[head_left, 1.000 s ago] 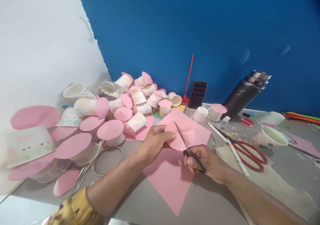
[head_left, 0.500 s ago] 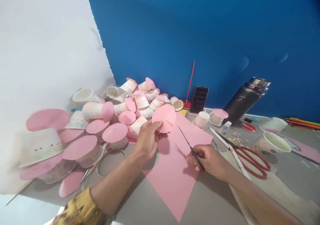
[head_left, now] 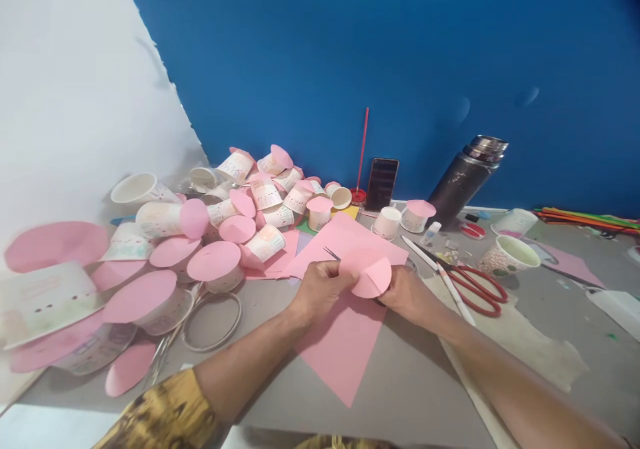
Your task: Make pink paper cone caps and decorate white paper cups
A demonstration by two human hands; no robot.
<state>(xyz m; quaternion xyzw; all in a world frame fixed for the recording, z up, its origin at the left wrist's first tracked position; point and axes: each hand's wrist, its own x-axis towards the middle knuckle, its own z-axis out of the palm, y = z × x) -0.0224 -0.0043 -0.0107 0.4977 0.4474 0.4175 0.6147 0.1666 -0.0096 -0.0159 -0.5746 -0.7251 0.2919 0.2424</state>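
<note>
A round pink paper disc (head_left: 366, 274) with a straight cut or crease from its middle to its edge is pinched in my left hand (head_left: 320, 290), thumb on top. Close behind its right side is my right hand (head_left: 409, 293), closed around small dark scissors (head_left: 331, 254). The disc hides most of the scissors and some of my right fingers; only the blade tips show past the left thumb. Beneath both hands lies a large pink paper sheet (head_left: 345, 366), one corner pointing toward me.
Paper cups with pink disc tops (head_left: 215, 262) pile up at left, beside a roll of tape or ring (head_left: 213, 322). To the right are red-handled scissors (head_left: 477, 289), a white pen (head_left: 456, 296), a patterned cup (head_left: 510, 257) and a black flask (head_left: 463, 182). A phone (head_left: 382, 184) leans on the wall.
My left hand has brought the disc down and right, and my right hand with the scissors has come in behind it. The view has shifted right.
</note>
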